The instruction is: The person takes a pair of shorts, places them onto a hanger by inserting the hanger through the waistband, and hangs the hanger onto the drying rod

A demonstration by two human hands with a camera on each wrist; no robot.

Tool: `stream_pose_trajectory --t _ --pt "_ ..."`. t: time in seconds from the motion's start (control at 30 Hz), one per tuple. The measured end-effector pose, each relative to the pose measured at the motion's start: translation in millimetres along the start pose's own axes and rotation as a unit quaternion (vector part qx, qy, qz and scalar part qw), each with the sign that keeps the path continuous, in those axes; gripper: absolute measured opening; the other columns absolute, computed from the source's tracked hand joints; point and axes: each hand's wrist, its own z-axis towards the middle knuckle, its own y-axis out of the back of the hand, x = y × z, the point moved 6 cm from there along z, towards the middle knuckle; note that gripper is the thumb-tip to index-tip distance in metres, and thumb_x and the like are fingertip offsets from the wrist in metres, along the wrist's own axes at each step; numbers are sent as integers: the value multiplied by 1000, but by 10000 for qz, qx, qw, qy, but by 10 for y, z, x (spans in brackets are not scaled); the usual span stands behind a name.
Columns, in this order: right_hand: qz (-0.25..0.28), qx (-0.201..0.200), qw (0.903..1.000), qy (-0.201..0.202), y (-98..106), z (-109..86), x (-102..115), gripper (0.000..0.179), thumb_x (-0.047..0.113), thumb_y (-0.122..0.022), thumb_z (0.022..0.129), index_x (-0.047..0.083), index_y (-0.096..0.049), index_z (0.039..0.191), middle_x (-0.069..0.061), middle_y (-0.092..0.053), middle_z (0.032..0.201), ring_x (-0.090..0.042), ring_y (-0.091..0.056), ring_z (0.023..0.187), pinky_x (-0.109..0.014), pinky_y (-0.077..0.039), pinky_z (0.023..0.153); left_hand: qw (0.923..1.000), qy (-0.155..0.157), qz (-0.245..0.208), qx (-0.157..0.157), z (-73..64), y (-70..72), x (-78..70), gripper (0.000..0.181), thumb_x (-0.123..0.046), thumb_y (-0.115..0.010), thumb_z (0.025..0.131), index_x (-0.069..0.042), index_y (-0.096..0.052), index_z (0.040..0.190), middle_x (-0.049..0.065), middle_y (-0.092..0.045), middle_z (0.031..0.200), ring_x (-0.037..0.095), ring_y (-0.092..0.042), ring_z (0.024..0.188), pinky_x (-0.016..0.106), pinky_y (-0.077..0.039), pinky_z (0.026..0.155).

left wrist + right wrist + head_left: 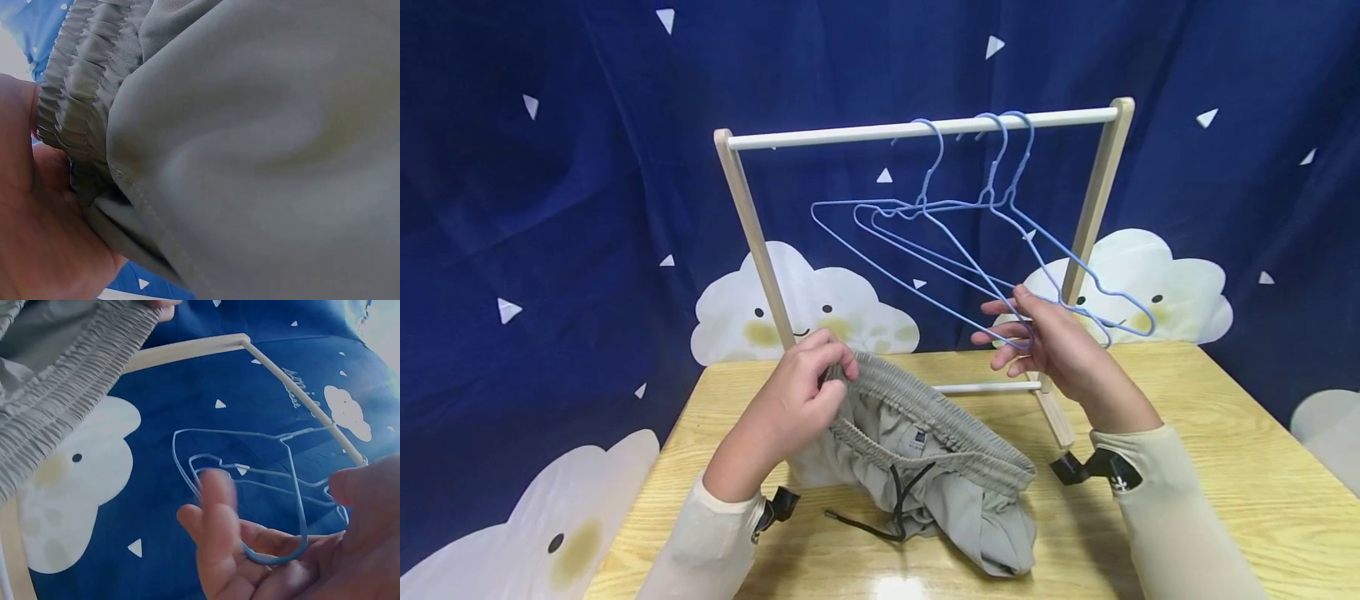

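Note:
My left hand [805, 387] grips one side of the elastic waistband of grey pants [917, 425]. They have a black drawstring, and the bunched legs lie on the table, so their length cannot be told. In the left wrist view the grey cloth [250, 144] hangs beside the palm. Blue wire hangers [973, 267] hang on a rack's top bar. My right hand [1060, 350] touches the lower corner of the nearest hanger [275, 557], which lies against its loosely spread fingers. In the right wrist view its thumb stands apart from the wire.
The wooden rack [1105, 183] stands on a light wood table [1225, 450], with a white lower bar [985, 388] behind the pants. A dark blue curtain [587, 250] with clouds and white triangles hangs behind. Black straps [1093, 468] circle both wrists.

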Motion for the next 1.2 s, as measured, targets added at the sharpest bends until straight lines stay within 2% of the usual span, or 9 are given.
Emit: stream_pose_trajectory --t 0.07,0.17,0.3,0.43,0.7,0.9,1.07,1.2 --pt "-114 -15 9999 35 -25 -7 -2 73 60 -37 114 -4 -50 147 -6 -84 107 -9 -65 60 -24 -54 56 10000 15 1 11 -1 -3 -1 26 3 -47 85 -5 -70 92 1 -60 95 17 -55 83 31 -49 73" --pt "-399 -204 9990 32 -56 -15 -4 78 59 -33 116 -10 -52 147 -1 -81 92 -6 -49 52 -22 -43 49 10000 27 10 34 0 -6 -8 26 3 -47 85 -6 -71 92 1 -60 95 17 -55 84 31 -49 73" --pt "-570 -489 9971 75 -76 -30 7 82 59 -28 116 -14 -58 140 5 -61 74 -3 -39 51 -20 -32 46 10000 39 39 47 6 -3 -19 26 3 -47 86 -6 -71 92 1 -60 95 17 -56 84 32 -50 74" --pt "-742 -670 9947 239 -81 -58 41 85 59 -25 116 -16 -61 136 5 -49 74 -5 -36 54 -21 -28 46 10000 42 57 45 13 3 -26 27 2 -47 86 -5 -71 92 1 -60 95 17 -55 83 32 -49 74" --pt "-1091 -984 9866 710 -114 -137 174 87 60 -24 116 -15 -64 136 1 -46 75 -7 -33 55 -23 -29 47 10000 72 42 36 13 13 -33 27 3 -46 86 -6 -71 92 2 -60 95 18 -55 82 32 -49 73" --pt "-1007 -1185 9822 1050 -87 -297 306 87 61 -28 115 -15 -67 133 -1 -44 76 -7 -32 56 -25 -25 46 9999 100 -2 -2 14 24 -17 27 3 -46 85 -6 -70 92 2 -61 96 18 -54 79 31 -48 70" --pt "-545 -1205 9845 1151 -10 -437 337 70 57 -36 115 5 -82 114 3 -46 71 -6 -29 54 -32 -15 47 9998 173 -6 -36 -2 34 29 27 3 -46 85 -6 -70 91 3 -61 96 18 -53 77 31 -47 69" --pt "-49 -1131 9887 987 100 -495 265 59 52 -41 116 19 -87 99 7 -52 67 -7 -30 53 -36 -12 48 9998 183 50 -93 -15 48 40 26 3 -46 85 -7 -70 90 3 -61 95 18 -54 78 32 -47 70"
